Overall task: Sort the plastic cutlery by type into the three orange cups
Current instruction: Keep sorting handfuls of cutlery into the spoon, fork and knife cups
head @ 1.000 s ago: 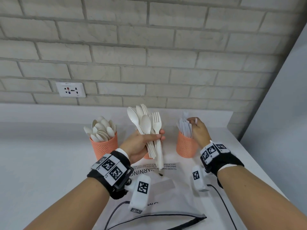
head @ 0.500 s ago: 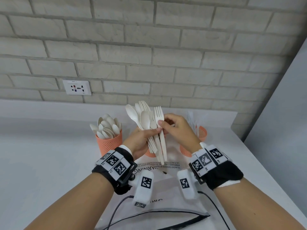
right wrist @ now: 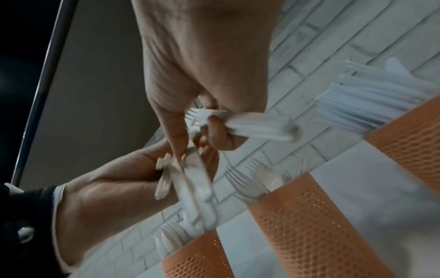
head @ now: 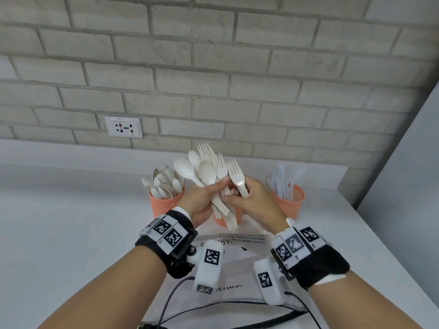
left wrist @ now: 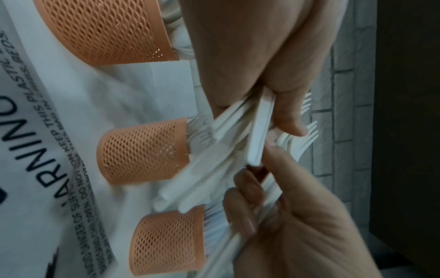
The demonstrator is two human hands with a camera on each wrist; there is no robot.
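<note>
Head view, mixed bundle (head: 213,176) of spoons and forks gripped in left hand (head: 202,200), one fork (head: 236,175) pinched by right hand (head: 251,203), held above middle cup (head: 222,220), spoon cup (head: 166,203) left, knife cup (head: 288,205) right, all on white surface (head: 71,233).

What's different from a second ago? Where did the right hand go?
The right hand left the knife cup on the right, came across to the bundle of spoons and forks and now pinches one fork at the bundle's right edge. The left hand holds the bundle upright as before. The spoon cup, middle cup and plastic bag have not moved.
</note>
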